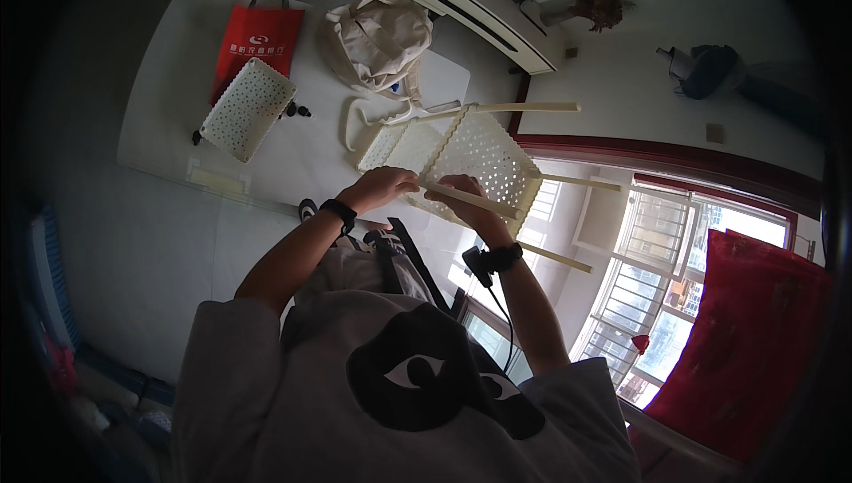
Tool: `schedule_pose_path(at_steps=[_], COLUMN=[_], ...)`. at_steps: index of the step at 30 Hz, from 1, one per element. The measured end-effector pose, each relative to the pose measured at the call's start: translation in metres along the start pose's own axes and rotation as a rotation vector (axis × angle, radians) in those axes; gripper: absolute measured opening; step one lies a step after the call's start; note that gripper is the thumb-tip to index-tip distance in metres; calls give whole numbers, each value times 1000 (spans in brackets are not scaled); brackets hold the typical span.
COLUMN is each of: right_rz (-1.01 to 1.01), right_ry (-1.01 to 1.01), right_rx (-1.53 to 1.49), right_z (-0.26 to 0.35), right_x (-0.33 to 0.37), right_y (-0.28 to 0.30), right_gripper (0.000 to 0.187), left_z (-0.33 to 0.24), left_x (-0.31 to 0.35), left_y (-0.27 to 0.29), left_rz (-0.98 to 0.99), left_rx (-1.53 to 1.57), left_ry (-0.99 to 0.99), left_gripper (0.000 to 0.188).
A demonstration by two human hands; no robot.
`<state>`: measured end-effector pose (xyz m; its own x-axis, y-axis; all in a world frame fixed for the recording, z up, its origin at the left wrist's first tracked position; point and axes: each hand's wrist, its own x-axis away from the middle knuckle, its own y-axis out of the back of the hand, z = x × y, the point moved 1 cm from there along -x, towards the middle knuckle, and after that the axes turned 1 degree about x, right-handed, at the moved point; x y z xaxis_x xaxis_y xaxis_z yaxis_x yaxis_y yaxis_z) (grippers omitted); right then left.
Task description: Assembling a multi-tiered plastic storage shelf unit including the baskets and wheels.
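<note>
I hold a cream perforated plastic shelf (479, 155) with thin cream poles (519, 108) at its corners, tilted in front of me. My left hand (380, 188) grips the near end of one pole (470, 201) where it meets the shelf's corner. My right hand (463, 199) is closed on the same pole just to the right, fingers against the shelf's edge. A second perforated panel (390, 146) joins the shelf on its left. Both wrists wear dark bands.
A white table (160, 128) carries another cream perforated tray (247, 109), a red bag (257, 44), a beige cloth bag (377, 39) and small dark parts (295, 111). A window with bars (657, 306) and a red cloth (754, 341) lie to the right.
</note>
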<state>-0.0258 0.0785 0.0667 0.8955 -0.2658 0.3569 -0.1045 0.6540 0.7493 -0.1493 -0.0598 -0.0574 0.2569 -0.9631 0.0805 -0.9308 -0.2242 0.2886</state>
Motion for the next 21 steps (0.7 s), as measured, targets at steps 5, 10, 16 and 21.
schedule_pose_path(at_steps=[5, 10, 16, 21], right_rz=[-248, -226, -306, -358], right_ry=[110, 248, 98, -111], right_rx=[-181, 112, 158, 175], right_z=[16, 6, 17, 11], right_x=[26, 42, 49, 44], right_y=[-25, -27, -37, -49], right_gripper=[19, 12, 10, 17], left_z=[-7, -17, 5, -10], left_x=[3, 0, -20, -49], left_y=[-2, -18, 1, 54], left_rz=[179, 311, 275, -244], left_rx=[32, 116, 114, 165], left_ry=[-10, 12, 318, 162], left_gripper=[27, 25, 39, 20])
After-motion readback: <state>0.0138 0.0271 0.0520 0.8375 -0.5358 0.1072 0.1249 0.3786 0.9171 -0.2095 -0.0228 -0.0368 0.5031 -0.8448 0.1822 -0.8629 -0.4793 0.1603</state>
